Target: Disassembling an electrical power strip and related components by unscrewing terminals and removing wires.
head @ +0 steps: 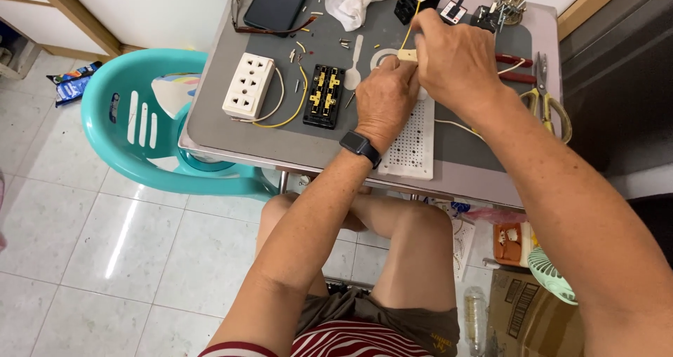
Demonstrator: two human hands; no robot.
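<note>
Between both hands, pinched a small cream block (407,55) with a yellow wire (412,23) rising from it: left hand (384,99) closed on its near end, right hand (452,57) gripping from above. Under the hands, a white perforated board (412,140). Left of the left hand, a black socket insert (323,96) and white socket cover (248,85). Right of the right hand, pliers (515,68) and scissors (547,98).
</note>
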